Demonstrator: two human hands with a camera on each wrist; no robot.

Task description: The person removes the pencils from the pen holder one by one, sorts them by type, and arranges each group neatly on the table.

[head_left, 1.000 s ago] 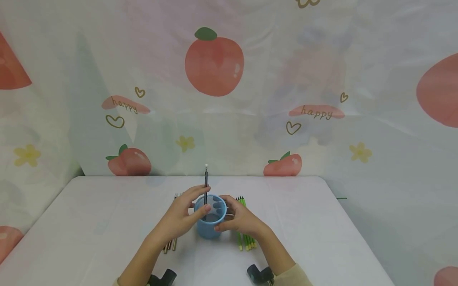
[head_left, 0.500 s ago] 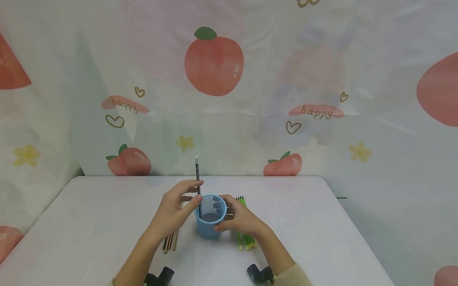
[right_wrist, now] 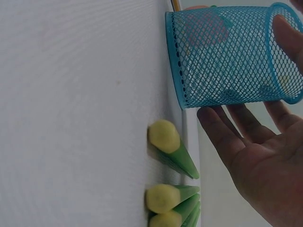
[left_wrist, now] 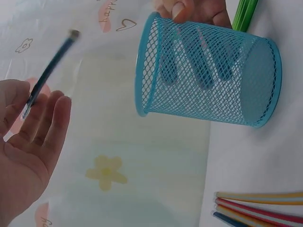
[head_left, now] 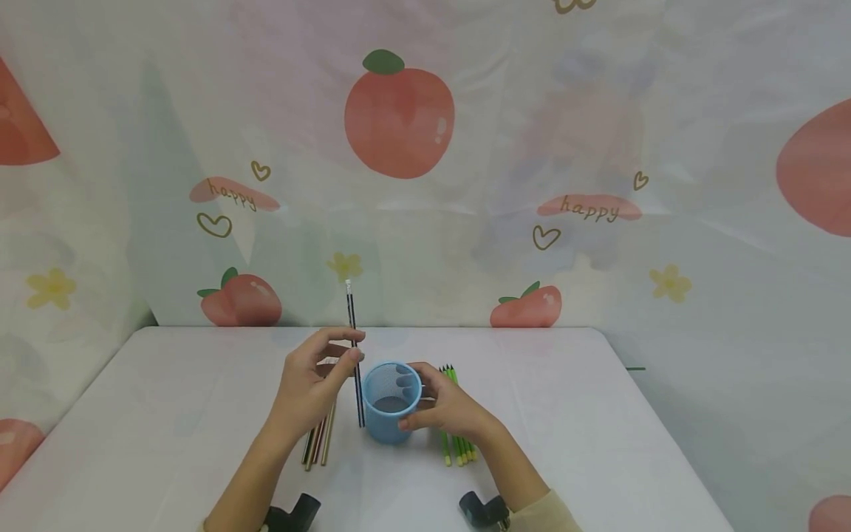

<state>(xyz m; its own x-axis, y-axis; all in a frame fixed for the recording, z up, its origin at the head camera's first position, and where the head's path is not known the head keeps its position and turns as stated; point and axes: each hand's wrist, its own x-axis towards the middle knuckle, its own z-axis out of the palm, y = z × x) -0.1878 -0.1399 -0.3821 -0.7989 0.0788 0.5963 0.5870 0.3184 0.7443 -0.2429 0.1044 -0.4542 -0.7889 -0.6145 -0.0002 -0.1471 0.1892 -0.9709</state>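
My left hand [head_left: 312, 384] pinches a dark striped pencil [head_left: 351, 314] with a white end, held upright between thumb and fingertips. The pencil's lower end hangs just left of a light blue mesh pencil cup [head_left: 388, 427], outside its wall. Over in the left wrist view, this pencil [left_wrist: 53, 65] looks blurred and stands apart from the cup's rim. The cup is upright on the table, and its floor shows through the mouth. Around the cup's right side my right hand [head_left: 452, 405] holds it, thumb in front and fingers behind; the right wrist view shows those fingertips against the mesh.
Left of the cup lie several gold and coloured pencils [head_left: 327, 440], partly behind my left forearm. Several green pencils [head_left: 460, 452] with yellowish ends lie to its right, partly under my right hand. A fruit-printed cloth [head_left: 425, 244] hangs behind the white table [head_left: 572, 384].
My left hand has moved left and slightly up, taking the pencil from inside the cup's mouth to outside its left wall. The right hand and cup stay put.
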